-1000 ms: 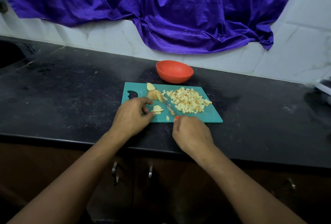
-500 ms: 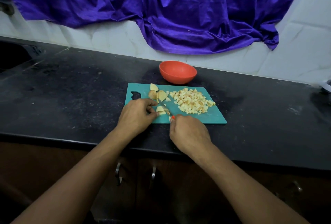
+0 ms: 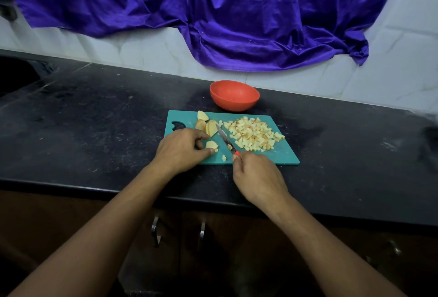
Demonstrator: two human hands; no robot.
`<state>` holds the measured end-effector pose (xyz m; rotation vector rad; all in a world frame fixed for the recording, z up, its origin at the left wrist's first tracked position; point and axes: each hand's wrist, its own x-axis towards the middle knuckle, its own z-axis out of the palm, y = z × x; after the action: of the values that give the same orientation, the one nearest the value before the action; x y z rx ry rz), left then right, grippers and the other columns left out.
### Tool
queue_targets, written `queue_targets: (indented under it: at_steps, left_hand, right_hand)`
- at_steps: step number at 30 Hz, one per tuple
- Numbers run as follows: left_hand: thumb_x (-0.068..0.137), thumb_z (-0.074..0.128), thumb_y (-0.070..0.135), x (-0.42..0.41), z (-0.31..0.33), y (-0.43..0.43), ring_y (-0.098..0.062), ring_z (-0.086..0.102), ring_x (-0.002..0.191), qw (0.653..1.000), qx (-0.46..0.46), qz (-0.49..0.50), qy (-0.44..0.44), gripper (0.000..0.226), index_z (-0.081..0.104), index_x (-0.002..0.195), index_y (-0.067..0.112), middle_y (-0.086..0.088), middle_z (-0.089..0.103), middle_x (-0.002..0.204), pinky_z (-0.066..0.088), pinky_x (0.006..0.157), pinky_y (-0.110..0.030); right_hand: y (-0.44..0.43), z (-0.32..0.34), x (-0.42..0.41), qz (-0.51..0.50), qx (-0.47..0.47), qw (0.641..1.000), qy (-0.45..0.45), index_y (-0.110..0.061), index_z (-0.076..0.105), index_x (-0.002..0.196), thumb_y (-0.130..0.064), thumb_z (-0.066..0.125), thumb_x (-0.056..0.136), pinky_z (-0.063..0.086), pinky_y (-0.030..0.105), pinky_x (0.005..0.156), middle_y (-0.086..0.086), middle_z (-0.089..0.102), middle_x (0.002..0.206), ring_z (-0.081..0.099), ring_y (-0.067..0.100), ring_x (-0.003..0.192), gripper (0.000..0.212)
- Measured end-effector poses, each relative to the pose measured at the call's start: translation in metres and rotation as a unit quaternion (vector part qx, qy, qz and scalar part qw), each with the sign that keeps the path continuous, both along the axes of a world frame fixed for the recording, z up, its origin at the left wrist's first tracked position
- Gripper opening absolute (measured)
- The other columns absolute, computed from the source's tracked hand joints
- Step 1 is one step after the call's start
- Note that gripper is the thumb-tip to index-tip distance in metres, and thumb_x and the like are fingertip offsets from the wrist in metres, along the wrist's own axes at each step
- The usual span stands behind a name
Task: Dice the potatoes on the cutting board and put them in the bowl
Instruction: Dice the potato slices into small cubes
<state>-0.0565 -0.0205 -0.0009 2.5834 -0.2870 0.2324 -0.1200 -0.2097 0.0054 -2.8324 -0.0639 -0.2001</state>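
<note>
1. Target: potato piece lies near-left on teal cutting board; left hand grip pinches it, thumb against curled fingers.
2. Just right of it: knife blade; right hand grip is closed round the orange handle.
3. Board right half holds diced potato pile; larger slices sit far-left.
4. Just behind board, orange bowl stands on black tabletop.

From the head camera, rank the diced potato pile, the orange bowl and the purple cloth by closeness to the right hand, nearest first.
1. Diced potato pile, on the cutting board just beyond the right hand.
2. Orange bowl, behind the board.
3. Purple cloth, hanging on the back wall.
</note>
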Motion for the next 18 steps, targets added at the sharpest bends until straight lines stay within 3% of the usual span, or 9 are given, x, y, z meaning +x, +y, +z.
queue_targets:
  at_steps: [8, 11, 14, 18]
  left_hand:
    - [0.089, 0.071, 0.051, -0.004, 0.000, -0.010, -0.008, 0.061, 0.090, 0.999, 0.006, 0.033, -0.009, 0.040, 0.068, 0.125, 0.035, 0.018, 0.064, 0.090, 0.053, 0.078, -0.035]
    - [0.086, 0.074, 0.055, -0.008, -0.007, -0.008, -0.006, 0.056, 0.091, 0.998, -0.021, 0.023, -0.053, 0.049, 0.065, 0.130, 0.036, 0.016, 0.058, 0.097, 0.048, 0.074, -0.033]
    - [0.085, 0.077, 0.049, -0.011, -0.009, -0.007, -0.002, 0.051, 0.087, 0.994, -0.062, -0.039, -0.078, 0.043, 0.068, 0.125, 0.039, 0.016, 0.052, 0.096, 0.042, 0.070, -0.029]
    - [0.086, 0.078, 0.044, -0.010, -0.005, -0.014, 0.002, 0.051, 0.087, 0.991, -0.017, -0.120, -0.052, 0.028, 0.073, 0.114, 0.040, 0.017, 0.052, 0.095, 0.046, 0.074, -0.028]
  right_hand:
    - [0.000, -0.003, 0.000, 0.001, -0.003, 1.000, -0.017, -0.022, 0.061, 0.097, -0.047, 0.035, 0.109, 0.047, 0.036, 0.061, -0.004, 0.060, 0.081, 0.058, 0.013, 0.072, 0.038]
    - [-0.008, -0.001, 0.002, 0.005, 0.080, 0.997, -0.003, -0.021, 0.060, 0.088, -0.046, 0.039, 0.109, 0.042, 0.034, 0.057, -0.002, 0.061, 0.077, 0.058, 0.013, 0.067, 0.040]
    - [-0.018, 0.002, 0.003, -0.003, 0.189, 0.982, 0.015, -0.018, 0.059, 0.079, -0.045, 0.043, 0.108, 0.042, 0.036, 0.056, -0.002, 0.059, 0.069, 0.053, 0.013, 0.060, 0.043]
    - [-0.023, 0.002, 0.004, -0.013, 0.287, 0.957, 0.042, -0.015, 0.059, 0.079, -0.045, 0.046, 0.107, 0.042, 0.036, 0.053, -0.002, 0.054, 0.062, 0.049, 0.014, 0.051, 0.043]
